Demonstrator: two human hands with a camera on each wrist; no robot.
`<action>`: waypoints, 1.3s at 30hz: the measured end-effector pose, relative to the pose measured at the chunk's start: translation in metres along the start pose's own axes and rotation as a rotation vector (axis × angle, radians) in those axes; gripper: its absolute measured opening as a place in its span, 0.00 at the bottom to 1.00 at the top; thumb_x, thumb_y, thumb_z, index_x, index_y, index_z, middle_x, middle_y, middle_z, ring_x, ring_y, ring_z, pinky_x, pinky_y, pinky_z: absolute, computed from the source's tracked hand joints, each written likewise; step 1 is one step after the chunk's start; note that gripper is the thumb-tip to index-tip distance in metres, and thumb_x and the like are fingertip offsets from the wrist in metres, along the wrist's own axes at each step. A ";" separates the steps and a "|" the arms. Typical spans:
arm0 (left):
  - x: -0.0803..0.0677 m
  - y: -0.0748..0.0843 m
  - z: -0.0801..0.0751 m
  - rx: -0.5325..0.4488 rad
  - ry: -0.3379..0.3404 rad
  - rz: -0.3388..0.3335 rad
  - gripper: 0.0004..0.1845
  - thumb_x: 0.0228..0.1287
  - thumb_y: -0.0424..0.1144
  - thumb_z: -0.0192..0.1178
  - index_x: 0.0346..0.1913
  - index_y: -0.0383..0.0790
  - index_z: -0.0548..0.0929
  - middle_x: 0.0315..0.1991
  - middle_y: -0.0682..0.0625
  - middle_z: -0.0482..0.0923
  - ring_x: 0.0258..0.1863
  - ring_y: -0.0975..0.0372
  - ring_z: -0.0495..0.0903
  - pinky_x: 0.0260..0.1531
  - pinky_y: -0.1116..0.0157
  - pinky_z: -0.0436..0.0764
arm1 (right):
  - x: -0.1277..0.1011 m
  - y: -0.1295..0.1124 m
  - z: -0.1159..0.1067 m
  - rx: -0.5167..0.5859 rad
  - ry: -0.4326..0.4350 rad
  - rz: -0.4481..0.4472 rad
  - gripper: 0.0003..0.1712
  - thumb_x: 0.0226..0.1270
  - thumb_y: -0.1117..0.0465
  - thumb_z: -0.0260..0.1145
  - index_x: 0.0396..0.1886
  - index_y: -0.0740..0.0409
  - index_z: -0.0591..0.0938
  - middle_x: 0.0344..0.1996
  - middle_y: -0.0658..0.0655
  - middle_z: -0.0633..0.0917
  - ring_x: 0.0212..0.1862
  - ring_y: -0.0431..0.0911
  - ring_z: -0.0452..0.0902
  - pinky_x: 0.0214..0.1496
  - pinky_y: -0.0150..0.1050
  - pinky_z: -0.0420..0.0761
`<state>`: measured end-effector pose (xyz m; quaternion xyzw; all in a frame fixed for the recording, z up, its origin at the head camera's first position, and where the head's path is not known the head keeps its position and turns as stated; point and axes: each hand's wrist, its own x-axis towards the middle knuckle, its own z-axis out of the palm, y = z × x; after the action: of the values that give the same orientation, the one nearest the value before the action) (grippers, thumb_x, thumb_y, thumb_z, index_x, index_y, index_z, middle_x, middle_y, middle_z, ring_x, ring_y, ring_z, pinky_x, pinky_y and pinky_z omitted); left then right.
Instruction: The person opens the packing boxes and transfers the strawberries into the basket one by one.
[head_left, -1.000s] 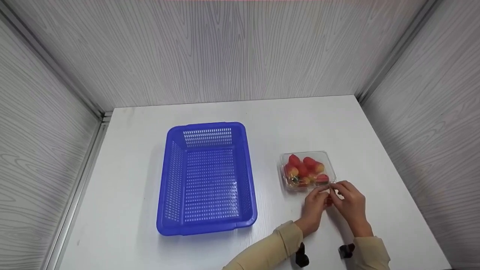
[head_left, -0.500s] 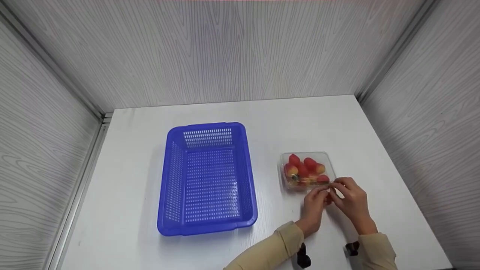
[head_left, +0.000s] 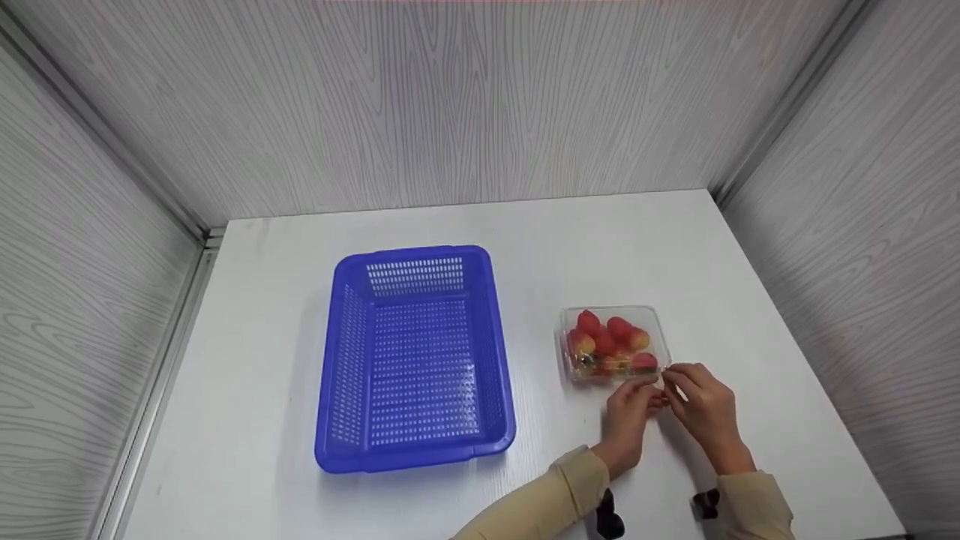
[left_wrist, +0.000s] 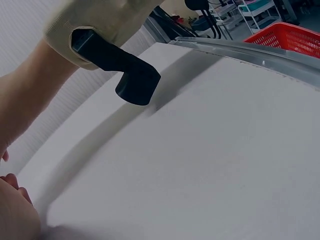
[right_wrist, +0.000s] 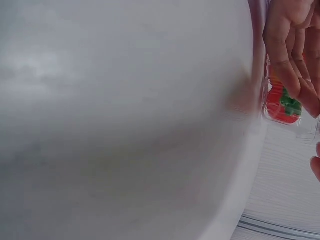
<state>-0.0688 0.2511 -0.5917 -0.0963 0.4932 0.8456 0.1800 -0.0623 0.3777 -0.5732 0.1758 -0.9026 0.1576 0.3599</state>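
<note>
A: What room surrounds the blue basket [head_left: 405,456]?

B: It rests on a white bench [head_left: 247,360], with strips of surface showing along its left side and beyond its far end, where the back edge meets a wood-grain wall [head_left: 465,105]. On the basket's right, a narrower strip separates it from a clear box [head_left: 655,334]; past that, more bench reaches the right-hand edge.

A: Which way do they lie?

B: The basket's long axis runs away from the person. The box, level with the basket's middle, seems to have its longer side crosswise to the basket, one long side facing the person. Red and yellow fruit [head_left: 604,341] is heaped inside; the right wrist view shows green leaves [right_wrist: 290,103] on one red piece.

A: And the hands?

B: Both are right of the basket, at the box's near right corner. The right hand [head_left: 703,399] brings thumb and fingertip narrowly together, pinching that corner. The left hand [head_left: 628,411] has bent fingers at the near edge; I cannot tell whether it grips. Tan sleeves [head_left: 536,495] cover both forearms.
</note>
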 end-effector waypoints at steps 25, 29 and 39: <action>0.003 -0.001 0.006 0.009 0.085 0.029 0.03 0.63 0.33 0.66 0.35 0.37 0.88 0.31 0.50 0.84 0.31 0.60 0.83 0.37 0.61 0.83 | -0.001 -0.006 0.003 0.019 0.000 -0.048 0.23 0.31 0.84 0.79 0.32 0.66 0.87 0.32 0.56 0.84 0.33 0.48 0.84 0.35 0.40 0.82; 0.003 -0.001 0.006 0.033 0.114 0.039 0.02 0.63 0.33 0.66 0.35 0.38 0.88 0.30 0.50 0.84 0.29 0.61 0.82 0.36 0.61 0.82 | -0.001 -0.007 0.004 0.035 0.000 -0.062 0.23 0.30 0.85 0.78 0.32 0.66 0.87 0.31 0.56 0.84 0.33 0.49 0.83 0.34 0.40 0.81; -0.002 0.002 0.012 0.117 0.194 0.089 0.04 0.63 0.35 0.65 0.31 0.42 0.84 0.26 0.53 0.81 0.26 0.62 0.80 0.33 0.56 0.82 | 0.002 -0.014 0.008 0.078 0.004 -0.054 0.21 0.32 0.85 0.77 0.31 0.69 0.86 0.31 0.59 0.83 0.32 0.52 0.82 0.34 0.45 0.80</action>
<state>-0.0682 0.2605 -0.5831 -0.1452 0.5608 0.8091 0.0991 -0.0624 0.3612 -0.5753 0.2137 -0.8900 0.1832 0.3588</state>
